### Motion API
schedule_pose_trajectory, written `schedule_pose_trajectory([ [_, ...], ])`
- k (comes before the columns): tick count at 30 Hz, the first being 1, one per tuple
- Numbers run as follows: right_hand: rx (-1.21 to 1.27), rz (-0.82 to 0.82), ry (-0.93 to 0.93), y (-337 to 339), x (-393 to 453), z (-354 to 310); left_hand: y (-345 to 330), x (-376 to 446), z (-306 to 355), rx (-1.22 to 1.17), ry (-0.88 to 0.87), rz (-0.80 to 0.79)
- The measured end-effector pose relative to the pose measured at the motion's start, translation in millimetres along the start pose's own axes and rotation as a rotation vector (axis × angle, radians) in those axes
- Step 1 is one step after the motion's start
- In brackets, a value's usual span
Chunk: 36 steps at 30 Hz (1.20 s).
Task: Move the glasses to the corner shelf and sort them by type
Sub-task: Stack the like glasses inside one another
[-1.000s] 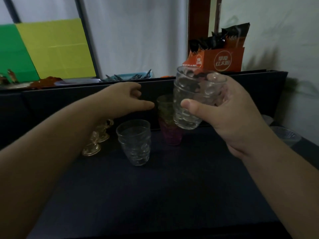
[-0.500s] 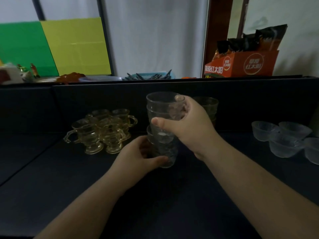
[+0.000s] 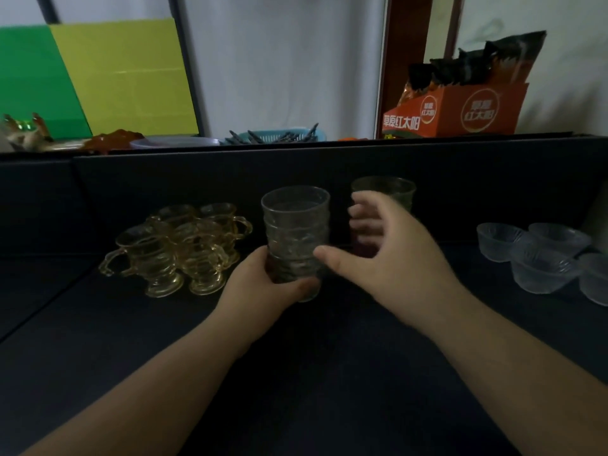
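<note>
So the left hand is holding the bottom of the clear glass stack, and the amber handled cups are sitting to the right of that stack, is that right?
Not quite. The left hand does hold the bottom of the clear glass stack, but the head view shows the amber handled cups to the left of it, not the right.

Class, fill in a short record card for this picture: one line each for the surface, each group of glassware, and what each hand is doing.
surface: dark shelf top
middle: stack of clear dimpled glass tumblers, upright
left group: amber glass cups with handles and feet, clustered
right group: small clear glass bowls
behind right hand: greenish and purple tinted tumblers, partly hidden
left hand: grips the lower part of the clear stack
right hand: fingers spread beside the stack, holding nothing; thumb tip at the stack's side, contact unclear
</note>
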State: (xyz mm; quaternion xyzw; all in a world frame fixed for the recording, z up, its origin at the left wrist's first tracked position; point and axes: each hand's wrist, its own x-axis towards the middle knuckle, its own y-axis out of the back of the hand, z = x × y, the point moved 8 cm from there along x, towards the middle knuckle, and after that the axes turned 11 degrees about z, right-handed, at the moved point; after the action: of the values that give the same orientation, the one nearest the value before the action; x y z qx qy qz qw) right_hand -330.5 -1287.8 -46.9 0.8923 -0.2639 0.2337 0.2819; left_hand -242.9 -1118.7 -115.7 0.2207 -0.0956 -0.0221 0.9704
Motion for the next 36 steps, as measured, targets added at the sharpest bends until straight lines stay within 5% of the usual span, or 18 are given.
schedule_pose_trajectory([
  [4,-0.14,0.307,-0.057,47,-1,37,-2,11,-5,-0.004,0.028,0.047],
  [8,-0.031,0.16,-0.385,18,9,94,-5,21,-3,-0.012,0.03,0.105],
  [26,0.117,0.098,-0.362,-43,50,113,-20,52,-2,-0.057,0.09,0.283],
  [36,-0.035,0.067,-0.276,-42,49,113,-23,55,-2,-0.024,0.06,0.254],
])
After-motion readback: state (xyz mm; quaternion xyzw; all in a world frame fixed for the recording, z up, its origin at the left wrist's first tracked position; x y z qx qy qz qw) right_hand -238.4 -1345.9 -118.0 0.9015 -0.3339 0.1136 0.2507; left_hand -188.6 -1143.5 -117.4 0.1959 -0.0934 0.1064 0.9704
